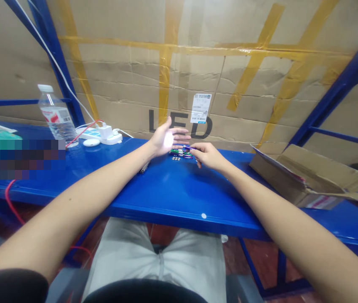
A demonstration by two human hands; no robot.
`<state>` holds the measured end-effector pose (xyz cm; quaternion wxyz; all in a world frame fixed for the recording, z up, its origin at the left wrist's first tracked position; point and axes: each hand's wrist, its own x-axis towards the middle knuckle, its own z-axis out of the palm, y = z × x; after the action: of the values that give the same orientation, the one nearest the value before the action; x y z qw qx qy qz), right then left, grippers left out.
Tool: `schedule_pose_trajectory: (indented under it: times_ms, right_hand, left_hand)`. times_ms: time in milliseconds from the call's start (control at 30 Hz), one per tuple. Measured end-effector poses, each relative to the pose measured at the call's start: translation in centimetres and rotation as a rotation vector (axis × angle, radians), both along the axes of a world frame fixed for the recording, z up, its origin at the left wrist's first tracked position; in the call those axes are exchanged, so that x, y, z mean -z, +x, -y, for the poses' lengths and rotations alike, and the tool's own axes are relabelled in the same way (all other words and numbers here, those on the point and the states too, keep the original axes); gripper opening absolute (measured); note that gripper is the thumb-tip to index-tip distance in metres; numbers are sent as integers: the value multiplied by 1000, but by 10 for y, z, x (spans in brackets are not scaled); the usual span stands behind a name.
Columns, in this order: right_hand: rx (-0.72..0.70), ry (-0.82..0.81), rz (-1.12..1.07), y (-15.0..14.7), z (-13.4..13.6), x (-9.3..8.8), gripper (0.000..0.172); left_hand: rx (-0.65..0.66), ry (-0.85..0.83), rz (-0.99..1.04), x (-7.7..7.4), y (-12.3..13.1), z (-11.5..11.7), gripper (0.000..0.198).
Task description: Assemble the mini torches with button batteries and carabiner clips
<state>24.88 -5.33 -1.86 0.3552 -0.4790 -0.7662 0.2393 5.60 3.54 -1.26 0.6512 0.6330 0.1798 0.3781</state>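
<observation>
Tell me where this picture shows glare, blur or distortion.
Head view: the bare left hand has washed-out white glare on its palm, near the slim purple cylinder in the bare right hand; head view: small green and purple cylinders on the glossy blue table look blurred; head view: bare forearms seem stretched toward the lower corners.

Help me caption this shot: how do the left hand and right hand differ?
The left hand is open with its fingers extended; the right hand has its fingers bent. The left hand holds nothing, while the right hand grips a small blue tube. The left palm bears a bright light spot; the right hand shows none. Both are bare.
</observation>
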Motion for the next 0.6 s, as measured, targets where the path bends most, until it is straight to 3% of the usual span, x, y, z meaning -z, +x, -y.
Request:
schedule_pose_trajectory:
  times_ms: [600]
  right_hand:
    - [-4, 15, 2, 1, -2, 2, 25]
  left_hand:
    - [40, -17, 7, 1, 0, -3, 86]
